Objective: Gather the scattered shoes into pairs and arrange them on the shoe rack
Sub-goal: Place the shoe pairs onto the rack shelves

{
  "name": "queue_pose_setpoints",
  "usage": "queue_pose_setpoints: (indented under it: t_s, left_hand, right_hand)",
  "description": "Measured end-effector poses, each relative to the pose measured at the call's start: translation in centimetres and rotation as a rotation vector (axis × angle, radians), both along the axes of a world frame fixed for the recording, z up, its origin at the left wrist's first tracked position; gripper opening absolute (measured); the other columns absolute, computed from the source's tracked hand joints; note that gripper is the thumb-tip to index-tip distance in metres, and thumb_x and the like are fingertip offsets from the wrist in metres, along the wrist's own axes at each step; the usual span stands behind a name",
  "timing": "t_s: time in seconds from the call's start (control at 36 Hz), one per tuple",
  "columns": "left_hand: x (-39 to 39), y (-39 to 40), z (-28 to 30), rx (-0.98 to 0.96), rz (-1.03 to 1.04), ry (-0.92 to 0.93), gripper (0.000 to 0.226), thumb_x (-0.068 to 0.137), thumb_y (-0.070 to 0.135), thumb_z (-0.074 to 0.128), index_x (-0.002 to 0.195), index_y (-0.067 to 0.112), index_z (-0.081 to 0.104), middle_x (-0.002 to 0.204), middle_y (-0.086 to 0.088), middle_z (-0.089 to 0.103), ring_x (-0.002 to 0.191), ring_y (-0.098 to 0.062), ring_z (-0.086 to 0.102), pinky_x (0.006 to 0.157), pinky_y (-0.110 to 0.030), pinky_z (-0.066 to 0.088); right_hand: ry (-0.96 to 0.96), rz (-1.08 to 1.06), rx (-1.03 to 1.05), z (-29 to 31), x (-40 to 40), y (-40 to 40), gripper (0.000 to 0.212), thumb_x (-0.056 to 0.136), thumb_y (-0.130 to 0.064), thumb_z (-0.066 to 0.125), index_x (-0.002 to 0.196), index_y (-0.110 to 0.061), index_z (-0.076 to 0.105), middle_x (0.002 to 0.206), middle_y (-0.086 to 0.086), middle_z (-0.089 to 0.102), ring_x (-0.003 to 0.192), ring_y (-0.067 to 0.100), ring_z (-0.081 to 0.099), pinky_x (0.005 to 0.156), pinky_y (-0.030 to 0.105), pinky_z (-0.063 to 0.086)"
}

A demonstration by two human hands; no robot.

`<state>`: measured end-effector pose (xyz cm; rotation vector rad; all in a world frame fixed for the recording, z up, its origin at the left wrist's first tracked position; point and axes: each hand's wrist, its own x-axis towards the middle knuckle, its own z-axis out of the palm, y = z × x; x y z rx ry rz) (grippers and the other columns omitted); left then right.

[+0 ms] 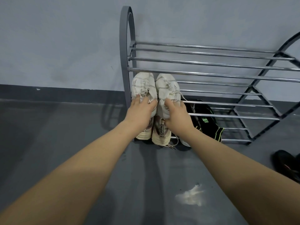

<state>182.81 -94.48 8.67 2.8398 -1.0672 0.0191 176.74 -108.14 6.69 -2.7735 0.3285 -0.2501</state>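
Note:
A grey shoe rack with chrome bars stands against the wall. Two white knit sneakers sit side by side at the left end of its middle tier, toes toward the wall. My left hand grips the heel of the left white sneaker. My right hand grips the heel of the right white sneaker. Below them, on the bottom tier, lies a cream pair of sneakers with printed lettering. A black pair with green trim sits to their right on the same tier.
A dark shoe lies on the grey floor at the right edge. A pale smear marks the floor near me. The rack's top tier bars carry nothing. The wall is close behind the rack.

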Motion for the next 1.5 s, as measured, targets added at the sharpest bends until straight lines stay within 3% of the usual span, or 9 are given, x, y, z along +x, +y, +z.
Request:
queue_pose_setpoints:
  t_s: [0.31,0.47,0.58,0.67,0.83,0.97,1.11,1.25,1.5]
  left_hand:
    - [0.0,-0.9,-0.4,-0.05,0.039,0.03,0.062,0.086,0.003,0.051,0.141,0.022,0.031,0.147,-0.015,0.027,0.141,-0.045,0.007,0.118,-0.048,0.002]
    - [-0.3,0.3,-0.7,-0.051,0.002,0.013,0.084,0.082,0.003,0.057,0.15,0.024,0.011,0.153,-0.015,0.012,0.143,-0.036,0.006,0.119,-0.043,0.006]
    - [-1.3,1.2,-0.2,-0.103,-0.033,-0.005,0.088,0.085,0.004,0.053,0.151,0.025,-0.001,0.156,-0.015,-0.003,0.144,-0.034,-0.001,0.119,-0.041,0.007]
    - [-2.0,2.1,-0.4,-0.158,-0.031,-0.057,0.086,0.086,0.008,0.055,0.151,0.018,0.001,0.157,-0.015,-0.002,0.145,-0.033,0.001,0.118,-0.039,0.006]
    - [-3.5,3.9,-0.9,-0.29,-0.098,-0.153,0.073,0.076,0.004,0.06,0.143,0.004,0.029,0.149,-0.015,0.025,0.137,-0.033,0.023,0.11,-0.042,0.023]
    - [-4.0,4.6,-1.9,-0.264,-0.211,-0.186,0.048,0.069,0.003,0.066,0.116,0.001,0.054,0.121,-0.017,0.05,0.109,-0.037,0.048,0.09,-0.041,0.039]
    - [-4.7,4.4,-1.6,-0.204,-0.323,-0.073,0.033,0.089,0.014,0.049,0.12,0.005,0.047,0.125,-0.013,0.043,0.118,-0.031,0.038,0.094,-0.037,0.035]
    - [-6.1,4.2,-0.9,-0.071,-0.422,-0.01,0.03,0.088,0.017,0.051,0.116,0.005,0.049,0.124,-0.013,0.043,0.117,-0.031,0.039,0.09,-0.039,0.038]
    - [-11.1,2.0,-0.2,0.015,-0.357,0.077,0.032,0.091,0.019,0.048,0.122,0.009,0.049,0.124,-0.011,0.046,0.12,-0.031,0.041,0.092,-0.042,0.039]
  right_hand:
    - [0.099,-0.024,-0.054,0.6,0.6,0.3,0.047,0.078,-0.011,0.06,0.119,-0.018,0.037,0.125,0.003,0.049,0.128,0.039,0.03,0.07,0.037,0.037]
    - [0.146,-0.011,-0.143,1.2,0.3,0.4,0.054,0.083,-0.022,0.064,0.126,-0.017,0.033,0.128,0.008,0.047,0.119,0.038,0.038,0.092,0.043,0.039]
    - [0.068,-0.086,-0.119,0.9,-0.4,1.3,0.062,0.082,-0.018,0.065,0.133,-0.019,0.03,0.134,0.013,0.038,0.122,0.038,0.038,0.095,0.042,0.039]
    - [0.006,-0.144,-0.123,0.8,-1.5,2.4,0.076,0.081,-0.019,0.069,0.142,-0.022,0.024,0.141,0.015,0.027,0.128,0.038,0.033,0.099,0.043,0.038]
    - [-0.126,-0.251,-0.121,0.5,-4.3,3.7,0.062,0.082,-0.016,0.064,0.135,-0.005,0.035,0.132,0.017,0.037,0.118,0.034,0.038,0.089,0.04,0.043]
    - [-0.077,-0.316,-0.142,-0.1,-6.4,5.1,0.037,0.087,-0.015,0.055,0.121,-0.003,0.045,0.127,0.014,0.041,0.115,0.032,0.038,0.079,0.04,0.043]
    - [-0.027,-0.341,-0.137,-0.2,-8.6,5.7,0.025,0.09,-0.016,0.055,0.112,-0.004,0.05,0.118,0.012,0.046,0.11,0.03,0.043,0.075,0.037,0.041]
    - [0.013,-0.422,-0.084,0.6,-11.5,6.0,0.019,0.091,-0.015,0.051,0.109,-0.008,0.052,0.116,0.007,0.047,0.104,0.025,0.047,0.067,0.033,0.038]
    - [0.025,-0.398,-0.075,0.0,-17.7,3.9,0.016,0.093,-0.014,0.045,0.105,-0.007,0.053,0.108,0.007,0.05,0.097,0.027,0.05,0.066,0.034,0.036]
